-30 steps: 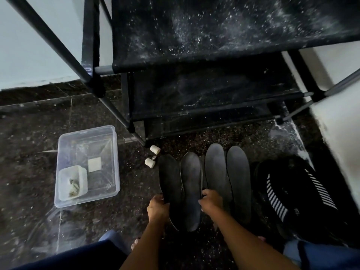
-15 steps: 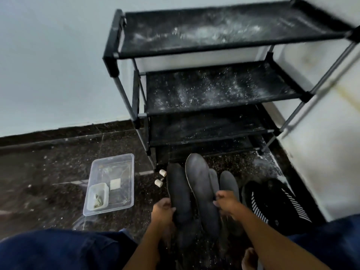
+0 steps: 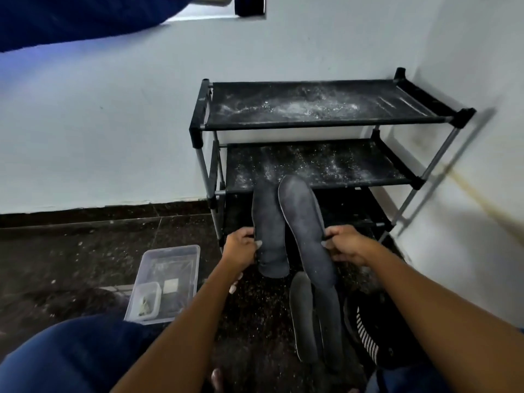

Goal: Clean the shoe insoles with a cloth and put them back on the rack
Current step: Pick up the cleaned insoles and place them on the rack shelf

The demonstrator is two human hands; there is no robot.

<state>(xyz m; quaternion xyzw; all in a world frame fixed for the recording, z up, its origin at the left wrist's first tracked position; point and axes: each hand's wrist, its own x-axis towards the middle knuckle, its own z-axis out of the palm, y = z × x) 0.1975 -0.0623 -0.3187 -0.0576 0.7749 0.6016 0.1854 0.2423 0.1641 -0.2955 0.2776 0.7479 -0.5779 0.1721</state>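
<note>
Left hand (image 3: 241, 246) fingers pinching one insole (image 3: 268, 236), right hand (image 3: 344, 245) pinching another (image 3: 307, 236). Edge grips thin: could slip. Rack (image 3: 312, 123) dusty, likely re-soiling insoles.

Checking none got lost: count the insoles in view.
4: one in the left hand, one in the right hand, two on the floor below.

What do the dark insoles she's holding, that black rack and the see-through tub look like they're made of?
Dark grey insoles: probably foam or felt; matte, fuzzy, bending slightly. Black three-shelf rack: taut fabric-like shelves dusted with white powder, grey metal-looking tubes, black plastic-looking joints. Clear rectangular tub: likely plastic; transparent and glossy.
</note>
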